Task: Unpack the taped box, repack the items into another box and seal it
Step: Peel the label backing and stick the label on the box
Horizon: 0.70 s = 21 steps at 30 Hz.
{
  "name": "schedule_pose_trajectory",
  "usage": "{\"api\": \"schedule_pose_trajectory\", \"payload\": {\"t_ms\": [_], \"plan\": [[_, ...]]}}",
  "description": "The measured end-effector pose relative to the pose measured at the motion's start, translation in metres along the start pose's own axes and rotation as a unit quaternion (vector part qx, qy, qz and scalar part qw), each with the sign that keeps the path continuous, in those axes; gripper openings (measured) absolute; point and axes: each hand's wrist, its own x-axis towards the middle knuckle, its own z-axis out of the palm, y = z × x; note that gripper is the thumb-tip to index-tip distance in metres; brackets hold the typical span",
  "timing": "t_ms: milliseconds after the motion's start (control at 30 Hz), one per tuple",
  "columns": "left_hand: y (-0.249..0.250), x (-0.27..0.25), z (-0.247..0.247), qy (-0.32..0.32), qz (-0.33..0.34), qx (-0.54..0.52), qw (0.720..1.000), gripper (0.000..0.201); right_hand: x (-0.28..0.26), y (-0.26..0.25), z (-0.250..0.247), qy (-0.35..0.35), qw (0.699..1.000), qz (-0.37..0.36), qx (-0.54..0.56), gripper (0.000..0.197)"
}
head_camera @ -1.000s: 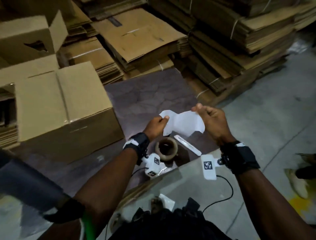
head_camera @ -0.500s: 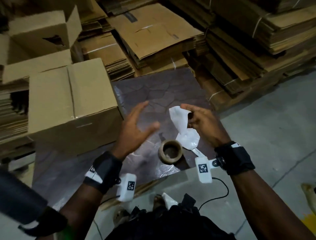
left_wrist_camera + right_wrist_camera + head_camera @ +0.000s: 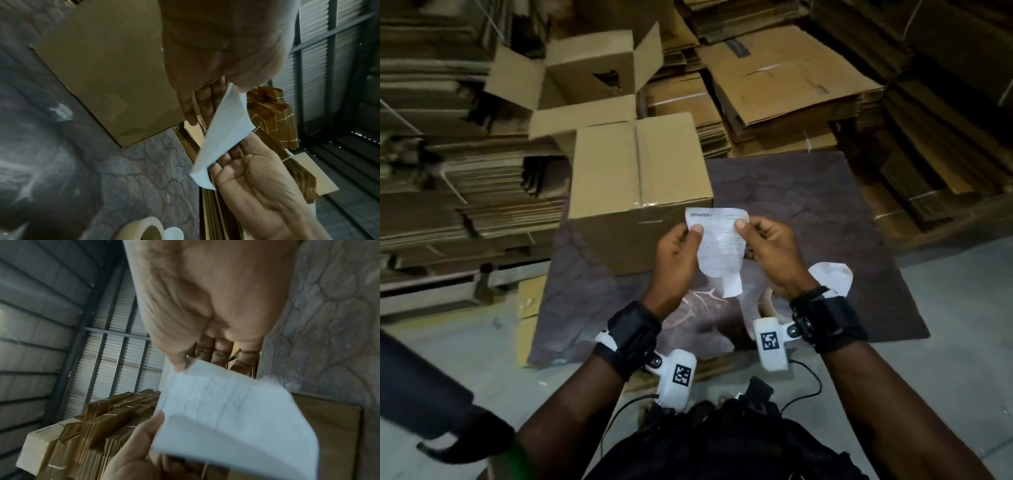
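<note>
A white printed shipping label point(image 3: 717, 246) hangs upright between my hands, just in front of the closed brown cardboard box point(image 3: 640, 178). My left hand point(image 3: 688, 240) pinches the label's top left edge with thumb on the printed face. My right hand point(image 3: 753, 236) pinches the top right edge. In the left wrist view the label point(image 3: 224, 134) runs from my left fingers point(image 3: 197, 104) to the right palm point(image 3: 246, 178). From the right wrist the label point(image 3: 226, 410) shows under my right thumb point(image 3: 179, 363). A tape roll point(image 3: 767, 305) lies on the mat, mostly hidden by my right wrist.
An open empty box point(image 3: 585, 75) stands behind the closed one. A loose white paper piece point(image 3: 832, 277) lies on the dark mat point(image 3: 808, 205) by my right wrist. Stacks of flattened cardboard point(image 3: 774, 78) surround the mat on three sides. Bare concrete floor point(image 3: 945, 377) lies to the right.
Half a second ago my left hand was off the paper and only the right held it. Now both hands pinch the label, and a white piece lies on the mat.
</note>
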Motion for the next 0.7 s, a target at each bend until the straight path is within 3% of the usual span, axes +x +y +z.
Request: {"api": "schedule_pose_trajectory", "payload": {"t_ms": [100, 233, 400, 567, 700], "plan": [[-0.009, -0.002, -0.022, 0.046, -0.027, -0.004, 0.999, 0.012, -0.003, 0.017, 0.031, 0.014, 1.0, -0.017, 0.006, 0.018], [-0.025, -0.003, -0.05, 0.06, -0.045, -0.008, 0.997, 0.016, 0.001, 0.044, 0.059, 0.05, 0.995, -0.067, -0.056, 0.02], [-0.039, 0.004, -0.067, 0.054, -0.002, -0.002, 0.999, 0.031, 0.017, 0.07, 0.082, 0.122, 0.982, -0.112, -0.086, 0.015], [-0.056, 0.033, -0.073, 0.11, 0.053, 0.093, 0.988, 0.01, 0.038, 0.083, 0.088, 0.159, 0.978, -0.116, -0.068, 0.002], [-0.068, 0.05, -0.071, 0.136, 0.063, 0.102, 0.983, 0.008, 0.047, 0.089, 0.086, 0.179, 0.973, -0.126, -0.074, 0.009]]}}
